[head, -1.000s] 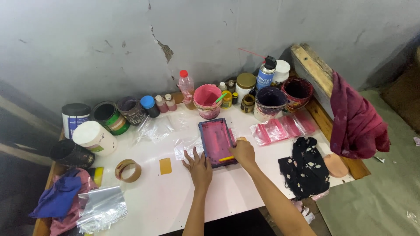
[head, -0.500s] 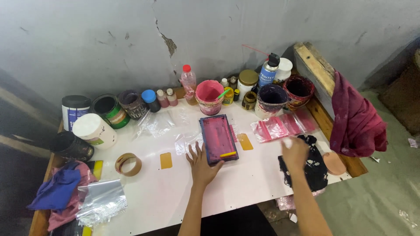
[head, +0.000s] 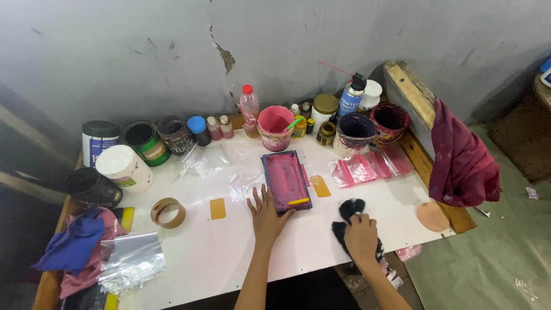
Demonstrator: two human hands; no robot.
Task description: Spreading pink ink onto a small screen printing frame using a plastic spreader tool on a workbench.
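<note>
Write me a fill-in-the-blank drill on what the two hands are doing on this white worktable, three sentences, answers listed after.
1. The left hand lies flat against the near edge of the pink-stained rectangular screen frame, which is coloured ____.
2. The right hand grips a crumpled cloth whose colour is ____.
3. The small yellow stick lies on the frame's ____ end, the one closest to the person.

Missing words: pink; black; near
</note>
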